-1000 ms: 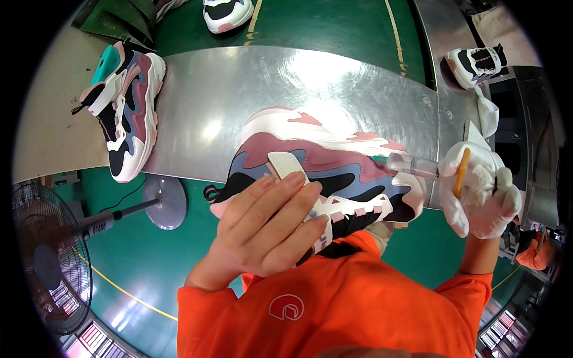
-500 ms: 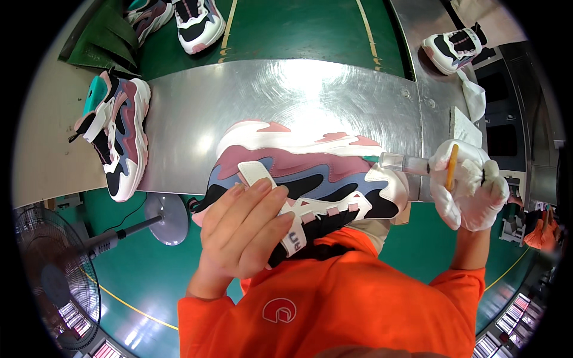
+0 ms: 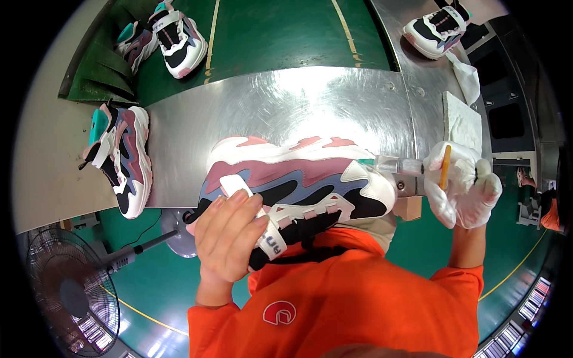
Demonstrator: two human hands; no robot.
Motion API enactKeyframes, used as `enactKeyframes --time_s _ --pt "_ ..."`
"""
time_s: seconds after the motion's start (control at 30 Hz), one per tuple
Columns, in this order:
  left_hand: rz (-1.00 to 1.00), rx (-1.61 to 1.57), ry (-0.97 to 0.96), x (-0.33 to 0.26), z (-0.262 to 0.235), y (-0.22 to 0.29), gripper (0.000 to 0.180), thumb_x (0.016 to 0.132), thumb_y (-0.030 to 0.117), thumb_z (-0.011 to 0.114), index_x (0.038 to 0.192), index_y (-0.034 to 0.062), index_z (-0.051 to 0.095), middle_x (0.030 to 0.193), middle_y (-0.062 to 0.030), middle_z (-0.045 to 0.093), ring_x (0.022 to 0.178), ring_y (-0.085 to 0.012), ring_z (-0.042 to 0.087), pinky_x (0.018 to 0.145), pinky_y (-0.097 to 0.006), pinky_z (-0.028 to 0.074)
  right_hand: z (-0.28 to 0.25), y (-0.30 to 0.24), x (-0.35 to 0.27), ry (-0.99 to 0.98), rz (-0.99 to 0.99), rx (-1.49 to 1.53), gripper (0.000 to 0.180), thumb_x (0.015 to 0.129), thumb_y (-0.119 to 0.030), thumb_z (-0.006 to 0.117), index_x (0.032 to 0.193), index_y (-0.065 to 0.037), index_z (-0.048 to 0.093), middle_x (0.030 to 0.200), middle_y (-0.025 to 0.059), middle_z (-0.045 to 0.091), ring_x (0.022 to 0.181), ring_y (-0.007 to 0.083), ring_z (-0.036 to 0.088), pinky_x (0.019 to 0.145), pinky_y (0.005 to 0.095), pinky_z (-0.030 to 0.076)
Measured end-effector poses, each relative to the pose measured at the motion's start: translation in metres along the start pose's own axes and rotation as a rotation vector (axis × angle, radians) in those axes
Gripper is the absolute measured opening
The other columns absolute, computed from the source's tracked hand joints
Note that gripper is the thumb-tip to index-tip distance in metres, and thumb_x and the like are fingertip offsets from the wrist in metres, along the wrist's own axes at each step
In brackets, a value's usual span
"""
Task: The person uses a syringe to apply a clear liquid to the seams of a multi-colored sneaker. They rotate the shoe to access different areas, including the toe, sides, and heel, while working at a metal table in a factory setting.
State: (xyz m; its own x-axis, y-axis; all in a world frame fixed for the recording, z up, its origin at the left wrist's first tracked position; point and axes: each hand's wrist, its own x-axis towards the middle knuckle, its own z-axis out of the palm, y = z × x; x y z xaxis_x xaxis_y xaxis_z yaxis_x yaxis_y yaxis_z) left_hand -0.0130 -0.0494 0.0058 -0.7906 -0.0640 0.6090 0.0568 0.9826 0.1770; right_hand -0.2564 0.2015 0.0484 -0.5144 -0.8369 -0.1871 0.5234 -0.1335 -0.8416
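A sneaker (image 3: 286, 188) in pink, blue, white and black lies on its side over the near table edge, its white sole facing away from me. My left hand (image 3: 230, 235), bare, is wrapped around its ankle end by the strap. In a white glove, my right hand (image 3: 462, 185) grips a clear syringe (image 3: 397, 165) with a teal tip. That tip meets the seam between upper and sole near the toe. A thin yellow-orange stick (image 3: 445, 167) also sits upright in the gloved fingers.
The metal table (image 3: 191, 119) borders a green conveyor belt (image 3: 274, 36). Another sneaker (image 3: 128, 158) stands at left, two more (image 3: 179, 45) at the far left, one (image 3: 439, 30) at the far right. White cloth (image 3: 462, 125) lies right. A fan (image 3: 74, 298) stands lower left.
The whole view has shifted, the left sneakers sitting lower in it. The syringe tip has crept slightly along the seam toward the toe. Both hands keep their holds.
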Motion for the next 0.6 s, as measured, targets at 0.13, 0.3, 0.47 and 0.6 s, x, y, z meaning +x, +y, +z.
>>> enactKeyframes --time_s 0.13,0.3,0.47,0.6 --pt "-0.009 0.032 0.015 0.001 0.003 0.005 0.017 0.086 0.009 0.061 0.103 0.0112 0.060 0.107 -0.0084 0.069 0.107 -0.0267 0.064 0.093 -0.039 0.047 -0.017 0.010 -0.007 0.005 0.015 0.089 0.094 0.057 -0.052 0.079 0.108 0.021 0.048 0.072 0.0269 0.059 0.037 0.0218 0.048 0.033 0.0263 0.040" --pt "-0.015 0.145 0.001 -0.004 0.007 0.018 0.019 0.086 0.012 0.063 0.105 0.0116 0.059 0.109 -0.0086 0.068 0.104 -0.0272 0.064 0.090 -0.038 0.049 -0.033 0.027 -0.014 -0.077 -0.096 0.274 0.087 0.065 -0.048 0.079 0.109 0.020 0.048 0.082 0.0312 0.058 0.047 0.0255 0.053 0.032 0.0276 0.042" --pt "0.007 0.229 -0.062 -0.011 0.009 0.036 0.067 0.064 0.030 0.087 0.116 0.0065 0.050 0.118 -0.0155 0.062 0.108 -0.0356 0.059 0.091 -0.043 0.047 -0.041 0.038 -0.024 -0.106 -0.228 0.392 0.052 0.074 -0.043 0.075 0.091 0.004 0.058 0.096 0.0337 0.056 0.052 0.0291 0.054 0.032 0.0277 0.042" --pt "-0.006 0.250 -0.046 -0.011 0.013 0.046 0.072 0.064 0.029 0.088 0.119 0.0046 0.050 0.119 -0.0164 0.061 0.109 -0.0352 0.058 0.092 -0.043 0.046 -0.051 0.061 -0.032 -0.137 -0.380 0.475 0.030 0.082 -0.039 0.069 0.074 -0.011 0.061 0.110 0.0337 0.052 0.050 0.0300 0.052 0.033 0.0270 0.042"
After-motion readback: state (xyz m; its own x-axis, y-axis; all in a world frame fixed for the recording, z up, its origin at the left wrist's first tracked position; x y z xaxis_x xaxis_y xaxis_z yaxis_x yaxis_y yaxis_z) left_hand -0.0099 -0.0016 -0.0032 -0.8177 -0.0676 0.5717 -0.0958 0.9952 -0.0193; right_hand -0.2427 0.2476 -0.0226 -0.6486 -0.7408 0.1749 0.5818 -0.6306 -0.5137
